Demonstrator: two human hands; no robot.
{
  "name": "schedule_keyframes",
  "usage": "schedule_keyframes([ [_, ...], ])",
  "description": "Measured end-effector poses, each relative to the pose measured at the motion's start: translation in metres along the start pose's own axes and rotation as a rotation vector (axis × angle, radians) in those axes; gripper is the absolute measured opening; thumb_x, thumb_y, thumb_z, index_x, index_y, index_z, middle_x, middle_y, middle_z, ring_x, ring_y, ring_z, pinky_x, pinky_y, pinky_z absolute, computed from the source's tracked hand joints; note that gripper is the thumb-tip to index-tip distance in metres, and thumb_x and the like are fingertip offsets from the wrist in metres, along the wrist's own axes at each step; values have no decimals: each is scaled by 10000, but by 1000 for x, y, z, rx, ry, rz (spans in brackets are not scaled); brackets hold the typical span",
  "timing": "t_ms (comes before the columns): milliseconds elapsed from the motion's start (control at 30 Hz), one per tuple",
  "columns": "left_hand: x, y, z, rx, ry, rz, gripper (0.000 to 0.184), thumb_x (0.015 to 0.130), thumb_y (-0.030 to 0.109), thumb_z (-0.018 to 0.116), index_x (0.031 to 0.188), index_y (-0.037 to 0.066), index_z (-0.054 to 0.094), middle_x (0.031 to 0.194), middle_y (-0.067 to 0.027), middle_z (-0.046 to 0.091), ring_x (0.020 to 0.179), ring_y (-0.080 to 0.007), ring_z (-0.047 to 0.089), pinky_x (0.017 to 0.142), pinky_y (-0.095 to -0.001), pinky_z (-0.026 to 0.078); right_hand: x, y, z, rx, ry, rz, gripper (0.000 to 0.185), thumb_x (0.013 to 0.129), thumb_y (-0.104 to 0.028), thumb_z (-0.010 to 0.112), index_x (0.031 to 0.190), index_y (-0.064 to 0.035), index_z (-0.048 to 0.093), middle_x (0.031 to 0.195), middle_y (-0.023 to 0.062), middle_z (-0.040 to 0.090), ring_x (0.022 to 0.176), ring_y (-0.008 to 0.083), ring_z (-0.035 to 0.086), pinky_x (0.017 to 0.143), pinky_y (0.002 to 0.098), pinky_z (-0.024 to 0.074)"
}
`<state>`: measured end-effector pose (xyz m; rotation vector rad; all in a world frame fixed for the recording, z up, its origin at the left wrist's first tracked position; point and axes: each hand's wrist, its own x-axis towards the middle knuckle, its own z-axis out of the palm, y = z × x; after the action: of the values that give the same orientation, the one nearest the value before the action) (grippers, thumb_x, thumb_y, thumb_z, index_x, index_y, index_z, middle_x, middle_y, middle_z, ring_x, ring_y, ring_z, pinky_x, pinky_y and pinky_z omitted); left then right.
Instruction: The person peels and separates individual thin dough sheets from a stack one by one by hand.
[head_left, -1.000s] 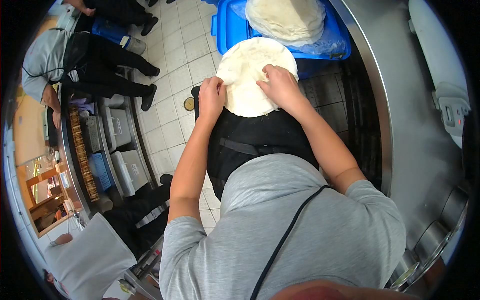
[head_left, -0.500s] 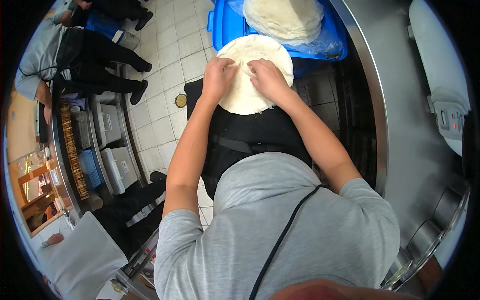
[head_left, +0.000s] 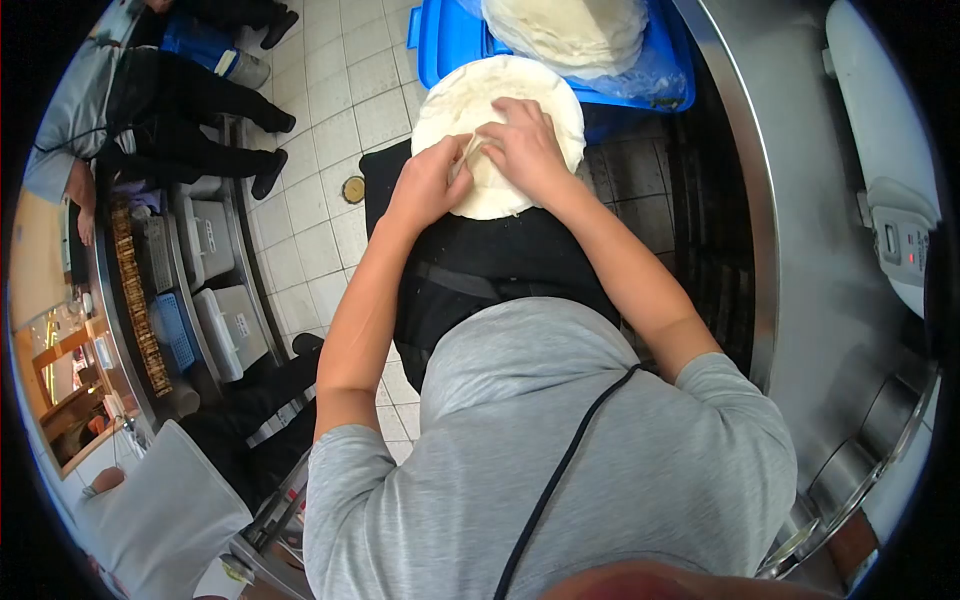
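Note:
A round, pale flatbread [head_left: 550,105] lies across my dark-clad lap. It looks like a thin sheet, possibly several layers. My left hand [head_left: 430,182] is at its near-left part, with fingers closed on a small raised fold near the middle. From the right, my right hand [head_left: 525,150] reaches over the bread, fingers bent against its surface, thumb and forefinger gripping close to the same fold. My fingers partly hide the fold. Just beyond, a stack of similar flatbreads [head_left: 570,35] rests on clear plastic in a blue bin [head_left: 445,50].
A steel counter [head_left: 800,200] runs along my right, with a white appliance [head_left: 900,240] and metal pots [head_left: 845,475]. On the left are a tiled floor [head_left: 320,130], a person in dark trousers [head_left: 190,95], lidded bins [head_left: 230,330] and another person's pale sleeve [head_left: 165,510].
My left hand has moved toward me and closed on the fold. My right hand has shifted left and up across the bread. The flatbread sits slightly farther left and away.

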<state>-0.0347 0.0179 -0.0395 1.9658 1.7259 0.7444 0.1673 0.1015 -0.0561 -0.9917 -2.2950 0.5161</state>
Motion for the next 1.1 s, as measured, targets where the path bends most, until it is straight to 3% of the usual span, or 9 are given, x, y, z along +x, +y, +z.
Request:
schedule_keyframes([
  [100,-9,-5,3,52,48,92,360,901,146,751,1239,42,683,970,-178,756,902,-389,754,795,-479,607,-4,15,23,57,102,-197,173,885,-91,773,1039,-50,842,1222,179,762,1263,383,676,1053,519,542],
  [400,-23,-1,-15,50,74,167,190,851,125,728,1015,32,705,865,-157,763,702,-329,733,661,-414,585,-23,-13,2,86,-127,-125,115,942,-96,661,1009,-61,748,973,143,766,947,348,783,796,466,633],
  [567,-24,-3,-18,76,122,125,180,865,167,748,983,48,681,772,-107,713,628,-293,694,596,-388,539,-33,-22,-4,159,-185,-118,139,944,-111,704,1056,-46,754,960,155,756,948,370,772,855,482,619],
  [633,-22,4,-22,145,21,-82,278,867,242,805,1019,53,670,911,-115,746,819,-300,734,733,-419,562,-35,-17,-14,315,25,-80,403,903,-188,850,1253,-13,756,1175,195,772,1118,387,739,955,476,587],
  [667,-17,12,-25,143,20,-83,278,867,242,805,1019,53,670,911,-115,746,819,-300,734,733,-419,562,-34,-16,-30,208,3,9,479,870,-221,886,1273,-4,748,1199,208,751,1165,399,702,1001,479,561],
  [733,-11,29,-24,254,-3,93,419,876,297,831,1183,55,678,1194,-150,747,1128,-330,705,977,-463,537,-39,-12,-63,10,-103,199,609,828,-284,931,1323,4,725,1203,219,709,1196,411,643,1061,476,524],
  [833,2,37,0,31,-63,294,560,896,276,810,1386,62,645,1449,-168,664,1372,-369,597,1176,-502,440,-39,-1,-85,4,-358,314,378,866,-239,888,1143,-2,786,1091,219,727,1109,403,691,989,472,557],
  [967,23,38,20,17,-203,368,673,894,228,794,1523,103,591,1497,-169,652,1447,-375,563,1245,-531,402,-36,-8,-77,56,-348,356,227,907,-184,837,1036,-2,796,966,213,763,953,403,751,882,469,594],
  [1100,39,41,13,5,-339,310,404,936,146,756,1331,71,718,1330,-159,726,1306,-377,637,1169,-506,466,-38,-15,-72,181,-128,254,164,957,-153,788,1017,0,794,823,192,778,787,382,783,780,440,614],
])
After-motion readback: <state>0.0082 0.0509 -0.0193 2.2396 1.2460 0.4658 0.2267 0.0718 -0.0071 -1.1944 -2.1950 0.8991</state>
